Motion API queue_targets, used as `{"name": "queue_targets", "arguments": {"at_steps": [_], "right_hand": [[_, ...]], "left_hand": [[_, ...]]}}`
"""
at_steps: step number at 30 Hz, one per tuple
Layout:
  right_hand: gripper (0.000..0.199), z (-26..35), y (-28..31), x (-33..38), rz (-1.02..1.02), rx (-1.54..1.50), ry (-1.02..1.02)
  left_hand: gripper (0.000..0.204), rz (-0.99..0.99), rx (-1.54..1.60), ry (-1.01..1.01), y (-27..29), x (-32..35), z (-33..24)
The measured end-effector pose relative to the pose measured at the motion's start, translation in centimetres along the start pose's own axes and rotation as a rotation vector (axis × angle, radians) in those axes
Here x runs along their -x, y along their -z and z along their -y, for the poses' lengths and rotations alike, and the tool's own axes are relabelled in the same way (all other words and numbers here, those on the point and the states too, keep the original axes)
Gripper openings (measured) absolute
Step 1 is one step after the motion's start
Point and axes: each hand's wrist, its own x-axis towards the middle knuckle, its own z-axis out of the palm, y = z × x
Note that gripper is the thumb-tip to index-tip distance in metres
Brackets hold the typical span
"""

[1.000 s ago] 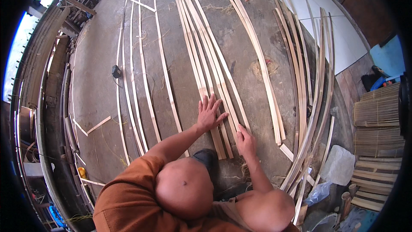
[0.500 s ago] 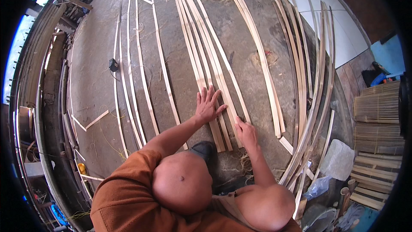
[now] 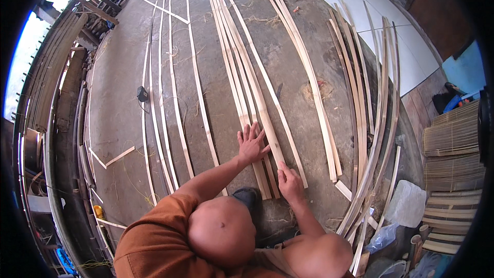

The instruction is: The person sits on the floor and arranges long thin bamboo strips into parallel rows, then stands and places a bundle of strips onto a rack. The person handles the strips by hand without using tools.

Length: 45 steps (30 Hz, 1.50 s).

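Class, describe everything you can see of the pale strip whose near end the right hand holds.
The pale strip is long, thin and narrow, light tan, and looks like split bamboo or wood. It runs lengthwise away from the person, beside similar strips on its left. The right hand grips its near end; the left hand lies by its left edge, though thumb contact is unclear.

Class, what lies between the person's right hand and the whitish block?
The head view shows several pale bamboo strips and some bare grey floor.
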Motion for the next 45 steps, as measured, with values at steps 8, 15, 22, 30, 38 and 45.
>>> {"name": "queue_targets", "arguments": {"at_steps": [8, 15, 22, 30, 38, 45], "right_hand": [[0.038, -1.0, -2.6, 0.1, -0.045, -0.037, -0.014], [0.037, -0.7, -1.1, 0.1, 0.095, 0.118, -0.054], [0.031, -3.5, 5.5, -1.0, -0.153, 0.27, -0.11], [0.034, -9.6, 12.3, -2.1, -0.246, 0.47, -0.285], [0.047, -3.6, 8.7, -1.9, -0.414, 0.032, -0.082], [0.035, -3.1, 2.8, 1.0, -0.046, -0.09, -0.185]], "left_hand": [[0.067, -0.18, 0.102, -0.05, -1.2, 0.5, 1.0], [0.067, -0.223, 0.167, -0.064, -0.7, 0.7, 1.2], [0.073, -0.098, 0.102, -0.036, 0.1, 1.0, -1.9], [0.057, 0.018, 0.004, -0.073, 0.8, 0.5, -2.8], [0.067, -0.021, 0.007, -0.051, 0.5, 1.1, -2.3], [0.068, 0.027, 0.006, -0.027, 0.9, 1.2, -2.3]]}}
